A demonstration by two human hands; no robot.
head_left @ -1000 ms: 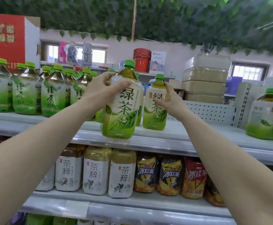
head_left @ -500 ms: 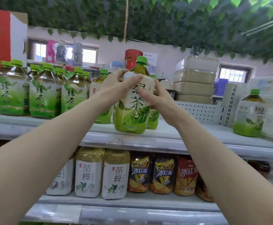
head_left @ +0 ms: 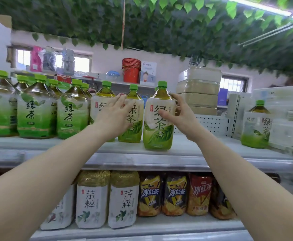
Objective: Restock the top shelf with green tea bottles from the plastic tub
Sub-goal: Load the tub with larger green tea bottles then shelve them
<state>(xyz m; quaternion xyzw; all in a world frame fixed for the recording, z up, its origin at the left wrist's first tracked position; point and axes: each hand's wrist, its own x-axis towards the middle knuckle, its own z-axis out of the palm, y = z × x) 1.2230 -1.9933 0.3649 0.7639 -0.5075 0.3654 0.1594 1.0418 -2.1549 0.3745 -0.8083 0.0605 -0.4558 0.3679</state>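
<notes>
bottle (head_left: 155, 136) upright on top shelf (head_left: 203, 148), near front lip | right hand (head_left: 178, 113) curls thumb and fingers round its shoulder | left hand (head_left: 114, 115) flat, fingers spread, on neighbour (head_left: 133, 131) | risk: jerky release tips bottle forward off lip, or knocks neighbour

Your bottle (head_left: 158, 117) is upright near the front of the shelf (head_left: 185, 152), green cap on, label facing you, just right of the row (head_left: 37, 112).
</notes>
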